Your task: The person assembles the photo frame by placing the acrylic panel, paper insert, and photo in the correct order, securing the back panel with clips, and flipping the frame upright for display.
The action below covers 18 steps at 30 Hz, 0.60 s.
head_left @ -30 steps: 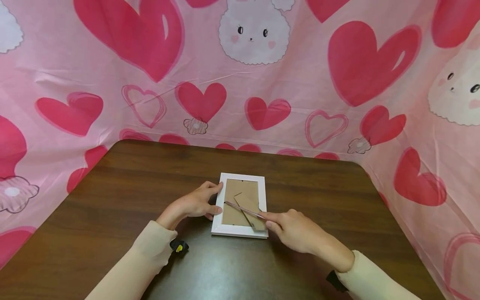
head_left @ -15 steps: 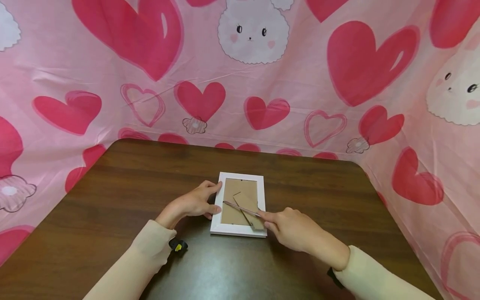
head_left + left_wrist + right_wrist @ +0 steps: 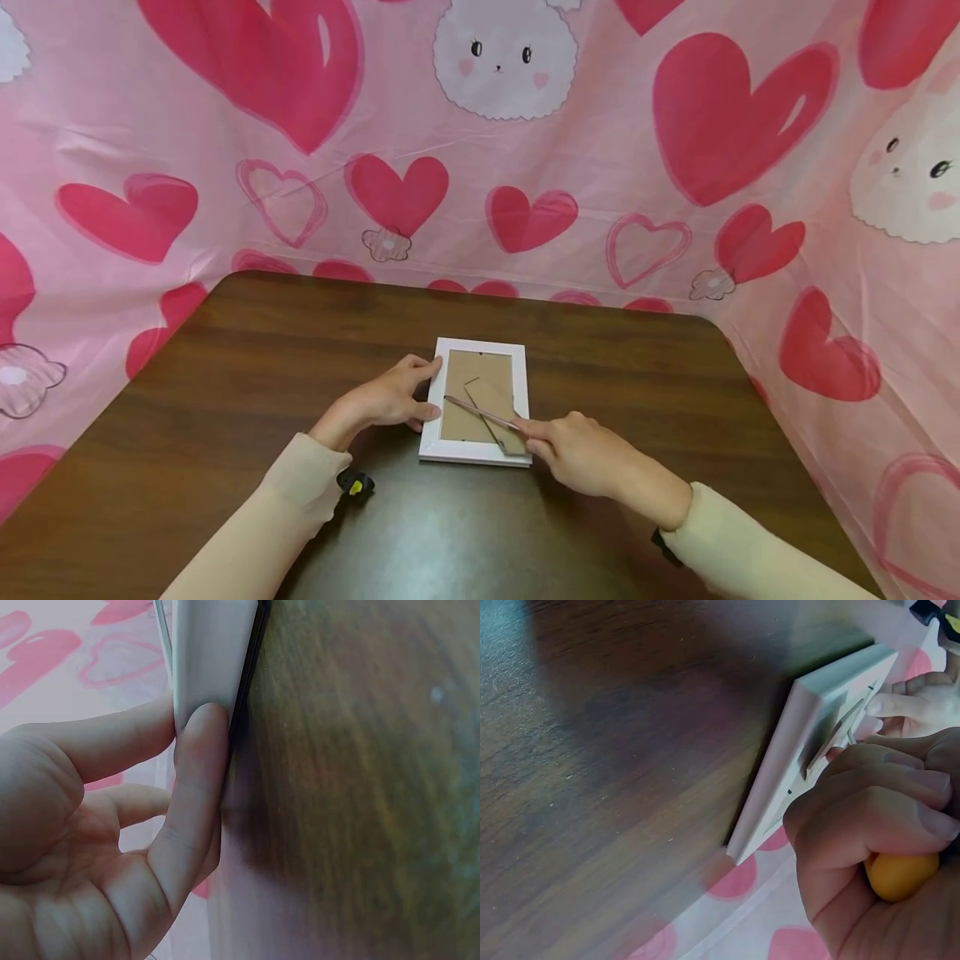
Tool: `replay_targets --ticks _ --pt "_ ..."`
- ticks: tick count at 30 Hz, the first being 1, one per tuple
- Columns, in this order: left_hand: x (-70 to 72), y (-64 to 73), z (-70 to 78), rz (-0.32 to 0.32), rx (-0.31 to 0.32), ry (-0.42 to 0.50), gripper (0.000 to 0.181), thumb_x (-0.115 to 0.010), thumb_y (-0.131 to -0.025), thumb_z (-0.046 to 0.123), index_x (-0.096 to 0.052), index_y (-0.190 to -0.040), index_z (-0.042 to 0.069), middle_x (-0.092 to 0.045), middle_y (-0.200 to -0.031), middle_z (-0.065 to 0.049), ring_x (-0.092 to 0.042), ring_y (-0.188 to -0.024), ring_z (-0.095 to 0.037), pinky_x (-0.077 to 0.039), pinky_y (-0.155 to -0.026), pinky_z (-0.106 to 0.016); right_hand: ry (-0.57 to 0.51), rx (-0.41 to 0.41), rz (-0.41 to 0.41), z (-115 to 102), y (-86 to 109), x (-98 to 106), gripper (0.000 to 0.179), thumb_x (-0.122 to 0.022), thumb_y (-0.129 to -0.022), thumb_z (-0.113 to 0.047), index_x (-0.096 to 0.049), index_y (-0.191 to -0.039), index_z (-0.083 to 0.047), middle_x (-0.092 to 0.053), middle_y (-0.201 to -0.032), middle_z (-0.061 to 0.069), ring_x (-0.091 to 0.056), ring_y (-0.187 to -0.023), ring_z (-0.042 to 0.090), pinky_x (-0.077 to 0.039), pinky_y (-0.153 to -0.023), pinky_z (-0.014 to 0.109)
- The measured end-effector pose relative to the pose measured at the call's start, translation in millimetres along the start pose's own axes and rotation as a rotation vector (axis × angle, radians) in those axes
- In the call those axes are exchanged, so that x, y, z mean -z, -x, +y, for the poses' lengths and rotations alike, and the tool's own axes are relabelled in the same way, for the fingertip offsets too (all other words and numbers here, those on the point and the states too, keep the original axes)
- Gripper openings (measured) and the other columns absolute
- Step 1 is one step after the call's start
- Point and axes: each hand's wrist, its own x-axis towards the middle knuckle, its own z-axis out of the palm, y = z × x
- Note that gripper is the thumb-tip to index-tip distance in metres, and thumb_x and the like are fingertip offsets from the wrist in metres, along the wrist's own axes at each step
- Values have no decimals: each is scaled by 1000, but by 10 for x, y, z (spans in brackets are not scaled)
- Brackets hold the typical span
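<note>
A white picture frame (image 3: 474, 452) lies back side up on the table, its brown backing board (image 3: 468, 367) showing. An easel leg (image 3: 495, 398) of the same brown board lies slanted across the back. My left hand (image 3: 384, 397) grips the frame's left edge; in the left wrist view, fingers press the white side (image 3: 214, 652). My right hand (image 3: 588, 454) holds what looks like a screwdriver, its thin metal shaft (image 3: 483, 413) crossing the leg, tip at the backing's left inner edge. In the right wrist view, the yellow handle end (image 3: 904, 877) pokes out of the curled fingers.
The dark wooden table (image 3: 315, 321) spreads around the frame. Pink cloth (image 3: 420, 100) with hearts and rabbit faces hangs behind and at both sides. A black strap with a yellow mark (image 3: 356, 483) sits at the left wrist.
The head view has tilted down a little, so everything sits slightly higher. Both hands and the screwdriver keep nearly the same place on the picture frame.
</note>
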Motion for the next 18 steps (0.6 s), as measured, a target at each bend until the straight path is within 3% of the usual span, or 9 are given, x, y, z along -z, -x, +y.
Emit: replay_targets --ticks 10,18 --pt "51 -17 48 -4 -2 -11 90 -77 -95 1 -25 -168 7 -26 -159 -24 -61 -108 -30 -66 -73 -35 -19 -24 -41 13 -32 17 46 -64 -108 -22 -58 -154 -20 -39 -63 -10 -29 -51 6 -32 -45 23" --pt "3 6 11 -3 5 -10 90 -78 -95 1 -26 -168 6 -29 -158 -23 -61 -107 -28 -66 -73 -35 74 31 39 57 23 -32 43 -63 -109 -30 -61 -152 -28 -35 -59 -13 -32 -53 8 -37 -48 27"
